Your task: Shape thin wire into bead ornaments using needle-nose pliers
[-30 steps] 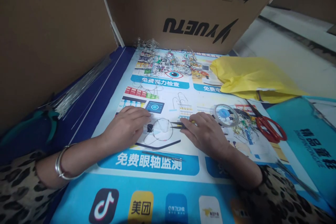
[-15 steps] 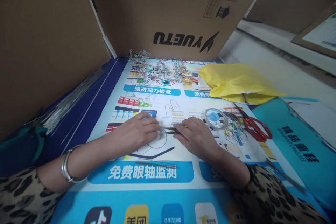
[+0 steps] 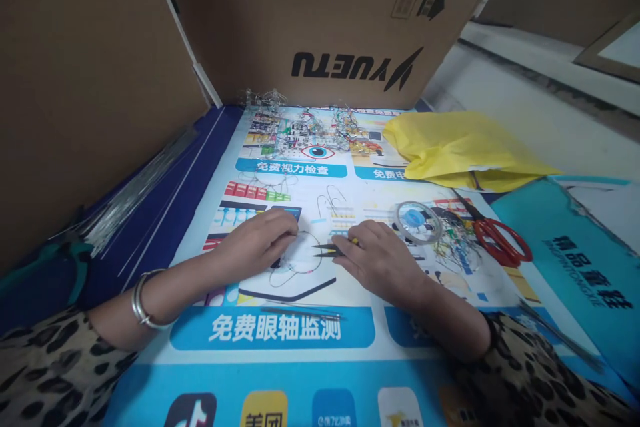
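Observation:
My left hand (image 3: pixel 260 240) is closed, its fingertips pinching a thin wire loop (image 3: pixel 306 271) that hangs out over the printed sheet. A small pinkish bit shows on the loop's lower edge. In my right hand (image 3: pixel 377 260) are small needle-nose pliers (image 3: pixel 327 251) with dark jaws and a bit of yellow at the handle. Their jaws are parted and point left, close to the loop's right side; whether they touch the wire I cannot tell. Above the hands lie a few bent wire hooks (image 3: pixel 331 200).
Tangled wire pieces (image 3: pixel 345 127) lie at the back. To the right are a clear spool (image 3: pixel 416 221), a wire heap (image 3: pixel 453 247), red-handled scissors (image 3: pixel 500 240) and a yellow bag (image 3: pixel 460 153). Straight wires (image 3: pixel 135 193) and teal-handled pliers (image 3: pixel 80 270) lie left. A cardboard box (image 3: pixel 310 20) stands behind.
The pliers' jaws have parted and no longer reach my left fingertips. My left hand has shifted slightly left and its fingers have drawn together on the wire loop. The view has shifted slightly.

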Motion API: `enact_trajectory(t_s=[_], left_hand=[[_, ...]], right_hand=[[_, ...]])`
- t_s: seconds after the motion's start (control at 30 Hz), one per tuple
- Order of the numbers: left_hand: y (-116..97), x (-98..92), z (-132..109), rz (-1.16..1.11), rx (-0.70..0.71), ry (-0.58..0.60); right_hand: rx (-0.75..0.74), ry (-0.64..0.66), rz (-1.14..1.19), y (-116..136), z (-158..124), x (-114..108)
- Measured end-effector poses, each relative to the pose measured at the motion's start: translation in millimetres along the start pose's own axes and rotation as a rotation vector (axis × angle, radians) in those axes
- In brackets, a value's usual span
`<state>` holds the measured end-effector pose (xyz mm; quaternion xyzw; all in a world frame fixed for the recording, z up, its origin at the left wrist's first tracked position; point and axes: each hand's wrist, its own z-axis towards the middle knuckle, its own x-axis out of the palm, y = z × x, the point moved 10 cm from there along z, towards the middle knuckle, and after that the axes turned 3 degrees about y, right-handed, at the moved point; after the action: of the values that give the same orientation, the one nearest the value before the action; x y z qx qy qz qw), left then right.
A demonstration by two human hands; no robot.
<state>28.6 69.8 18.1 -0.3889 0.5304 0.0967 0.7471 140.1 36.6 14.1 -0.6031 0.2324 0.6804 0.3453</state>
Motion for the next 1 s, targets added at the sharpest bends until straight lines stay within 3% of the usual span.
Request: enact_trajectory(t_s=[0.17,0.33,0.73,1.0], left_hand=[[22,-7.0,-2,0.021,-0.232,-0.07],[34,-9.8,-5,0.135,-0.314,-0.136],[32,-9.7,0,0.141,-0.249,-0.152],[24,-12.8,-8,0.027,-0.103,-0.178]], right_hand=[[-0.007,0.026,-0.026,1,1,1],[-0.018,0.05,-0.041,4,3,0],[-0.026,0.055,-0.028,5,3,1],[-0.031,-0.012,0.012,4,1,-2]])
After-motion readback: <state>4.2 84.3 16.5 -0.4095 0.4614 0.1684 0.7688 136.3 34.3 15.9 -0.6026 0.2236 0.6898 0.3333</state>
